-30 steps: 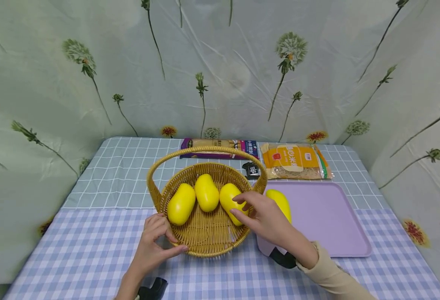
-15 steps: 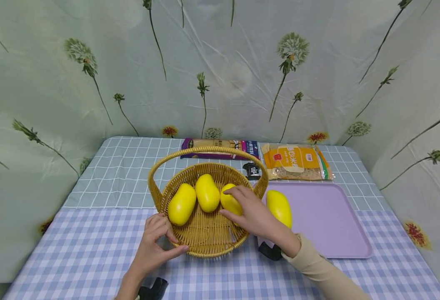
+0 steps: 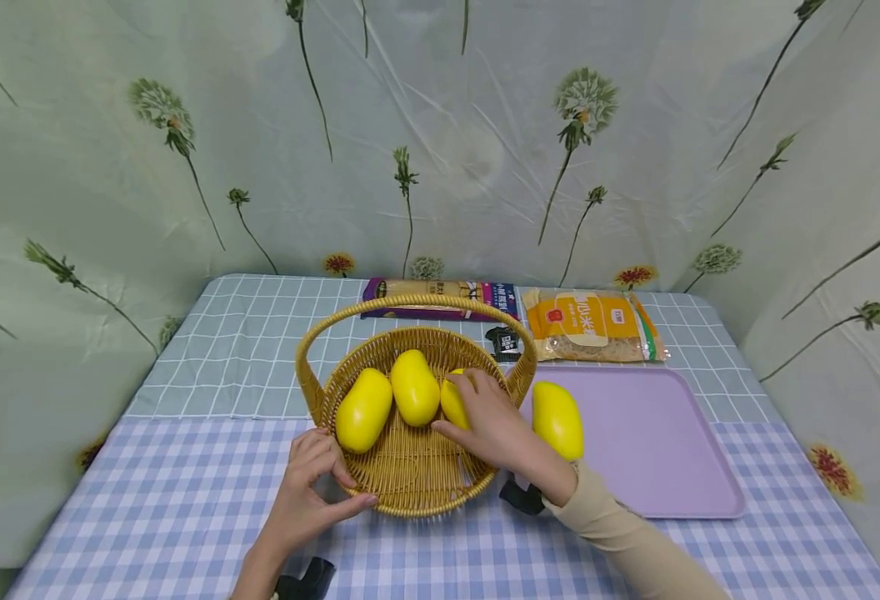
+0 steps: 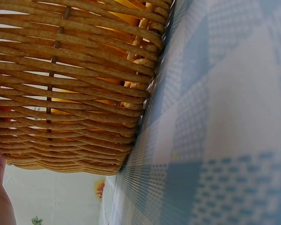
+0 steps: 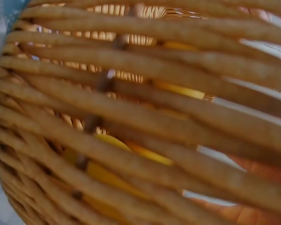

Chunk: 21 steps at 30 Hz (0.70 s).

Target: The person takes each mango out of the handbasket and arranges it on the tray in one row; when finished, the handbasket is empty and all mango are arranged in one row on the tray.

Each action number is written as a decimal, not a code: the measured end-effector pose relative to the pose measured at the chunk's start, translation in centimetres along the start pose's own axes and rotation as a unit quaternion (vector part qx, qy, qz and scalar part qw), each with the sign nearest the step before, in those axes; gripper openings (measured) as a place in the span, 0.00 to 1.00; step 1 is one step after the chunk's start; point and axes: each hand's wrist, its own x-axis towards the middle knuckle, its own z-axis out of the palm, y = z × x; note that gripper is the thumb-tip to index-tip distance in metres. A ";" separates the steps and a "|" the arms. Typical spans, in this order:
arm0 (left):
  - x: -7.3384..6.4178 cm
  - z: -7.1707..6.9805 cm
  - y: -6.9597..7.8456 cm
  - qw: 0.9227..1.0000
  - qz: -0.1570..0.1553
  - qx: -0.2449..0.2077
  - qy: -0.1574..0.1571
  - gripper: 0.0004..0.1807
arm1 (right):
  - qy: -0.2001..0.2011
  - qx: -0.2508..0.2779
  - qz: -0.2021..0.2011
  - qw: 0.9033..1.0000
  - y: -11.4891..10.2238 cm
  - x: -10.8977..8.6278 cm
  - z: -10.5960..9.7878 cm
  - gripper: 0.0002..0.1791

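Note:
A round wicker basket [image 3: 410,479] with an arched handle stands in the middle of the table in the head view. Three yellow mangoes lie inside: a left mango [image 3: 365,410], a middle mango [image 3: 414,388] and a right mango [image 3: 452,402]. My left hand [image 3: 307,483] grips the basket's front left rim, thumb along the front. Reaching in over the right side, my right hand [image 3: 488,421] has its fingers and thumb around the right mango, partly covering it. In the right wrist view, basket weave [image 5: 131,108] fills the picture, with yellow behind it.
A lilac tray [image 3: 657,450] lies to the right, with another mango [image 3: 557,419] at its left edge. Behind are a purple noodle packet [image 3: 440,289], an orange grain bag [image 3: 593,325] and a small black packet [image 3: 503,342]. A patterned curtain [image 3: 455,150] hangs beyond the table.
My right hand has moved left and deeper into the basket, its fingers closing around the right mango. More of the tray's mango shows. My left hand has stayed on the rim.

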 end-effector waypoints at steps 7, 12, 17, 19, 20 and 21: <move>-0.8 0.2 -1.2 1.000 -0.001 0.001 -0.001 0.20 | -0.002 0.011 0.014 1.000 0.0 0.3 0.1 0.36; -1.9 0.5 -3.1 1.000 -0.009 0.003 -0.006 0.20 | -0.001 0.019 0.024 1.000 0.1 0.4 0.0 0.37; -2.4 0.5 -3.6 1.000 -0.017 0.006 -0.010 0.19 | -0.003 0.021 0.027 0.999 0.2 0.3 0.0 0.37; -2.4 0.5 -3.7 1.000 -0.015 0.008 -0.008 0.19 | -0.005 0.020 0.028 0.999 0.2 0.3 0.1 0.36; -2.3 0.5 -3.6 1.000 -0.014 0.008 -0.007 0.19 | -0.008 0.021 0.029 0.999 0.2 0.2 0.0 0.36; -2.2 0.5 -3.5 1.000 -0.013 0.007 -0.006 0.20 | -0.010 0.021 0.031 0.999 0.2 0.2 0.0 0.36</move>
